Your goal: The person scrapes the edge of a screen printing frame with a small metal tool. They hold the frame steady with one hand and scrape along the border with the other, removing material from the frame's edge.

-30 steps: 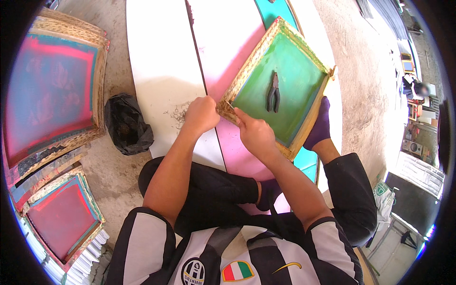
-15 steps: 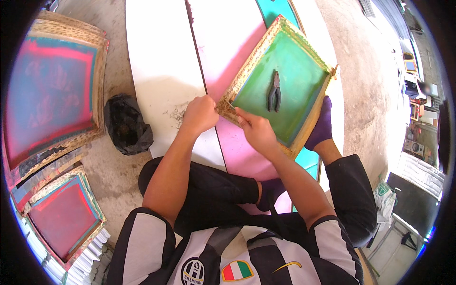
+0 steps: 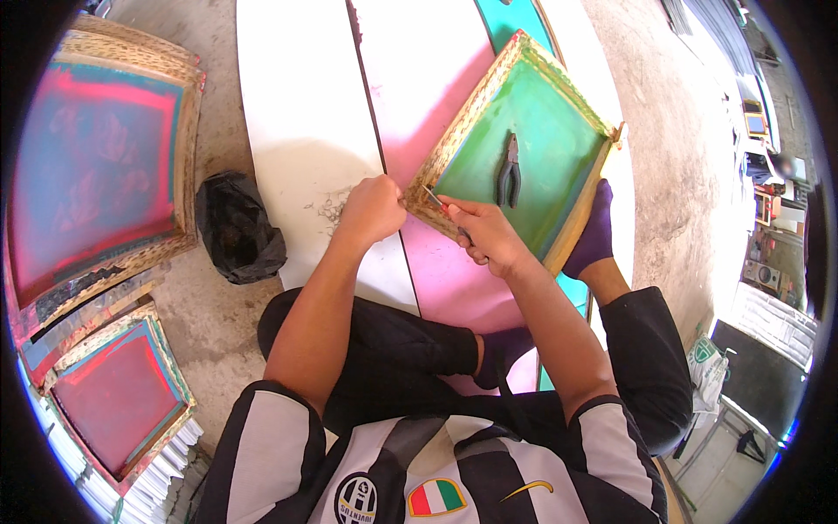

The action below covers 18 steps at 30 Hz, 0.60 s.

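A wooden screen-printing frame (image 3: 460, 122) with green mesh (image 3: 550, 131) lies tilted across the boards in front of me. Pliers with dark handles (image 3: 509, 179) rest on the mesh. My right hand (image 3: 491, 234) is closed round a screwdriver-like tool (image 3: 434, 197) with a red and black handle; its metal tip is at the frame's near left corner. Beside that same corner, my left hand (image 3: 374, 211) is closed in a fist, and whatever it grips is hidden. Small dark bits, perhaps staples (image 3: 332, 208), are scattered on the white board just left of that fist.
A black plastic bag (image 3: 237, 229) sits on the floor to the left. Beyond it stand a large pink-and-blue screen frame (image 3: 105, 166) and a smaller red one (image 3: 122, 393). My foot in a purple sock (image 3: 594, 229) is against the green frame's right side.
My right hand has shifted slightly right and turned, so the tool's red and black handle now shows. My left fist stays by the frame's corner. The whole view has moved slightly.
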Each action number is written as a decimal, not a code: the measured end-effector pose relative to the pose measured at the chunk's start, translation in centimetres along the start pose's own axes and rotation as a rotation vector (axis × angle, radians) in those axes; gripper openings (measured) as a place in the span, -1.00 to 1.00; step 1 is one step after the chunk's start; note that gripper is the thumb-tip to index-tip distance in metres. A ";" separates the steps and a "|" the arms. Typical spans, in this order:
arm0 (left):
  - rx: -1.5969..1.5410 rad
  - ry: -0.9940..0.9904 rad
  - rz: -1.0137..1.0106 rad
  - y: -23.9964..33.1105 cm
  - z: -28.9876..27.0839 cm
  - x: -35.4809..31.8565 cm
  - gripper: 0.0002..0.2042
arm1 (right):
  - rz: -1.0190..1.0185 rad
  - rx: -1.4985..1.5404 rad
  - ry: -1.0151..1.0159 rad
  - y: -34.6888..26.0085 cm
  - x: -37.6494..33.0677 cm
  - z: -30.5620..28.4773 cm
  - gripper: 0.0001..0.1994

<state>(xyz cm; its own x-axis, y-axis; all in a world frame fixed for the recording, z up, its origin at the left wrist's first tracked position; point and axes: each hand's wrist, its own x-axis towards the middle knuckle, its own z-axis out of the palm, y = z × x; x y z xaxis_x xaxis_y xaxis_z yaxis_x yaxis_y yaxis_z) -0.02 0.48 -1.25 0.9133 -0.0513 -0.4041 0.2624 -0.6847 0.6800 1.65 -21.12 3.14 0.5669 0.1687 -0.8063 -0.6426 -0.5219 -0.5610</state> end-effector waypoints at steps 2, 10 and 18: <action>-0.038 -0.023 -0.029 0.2 -0.2 0.0 -0.88 | -0.169 -0.250 0.095 0.4 0.1 0.2 -0.67; 0.014 -0.006 -0.016 0.4 -0.4 -0.2 -0.88 | -0.568 -0.846 0.413 0.8 -1.7 0.9 -0.68; 0.046 -0.017 -0.028 0.5 -0.2 -0.2 -0.86 | -0.494 -1.097 0.381 0.1 -1.9 1.2 -0.63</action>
<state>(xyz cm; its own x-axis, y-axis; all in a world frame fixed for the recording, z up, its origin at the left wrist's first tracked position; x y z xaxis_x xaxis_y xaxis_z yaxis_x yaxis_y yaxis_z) -0.03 0.30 -0.67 0.9002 -0.0439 -0.4332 0.2728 -0.7187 0.6396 -0.12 -20.47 4.45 0.8536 0.3876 -0.3480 0.3413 -0.9209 -0.1886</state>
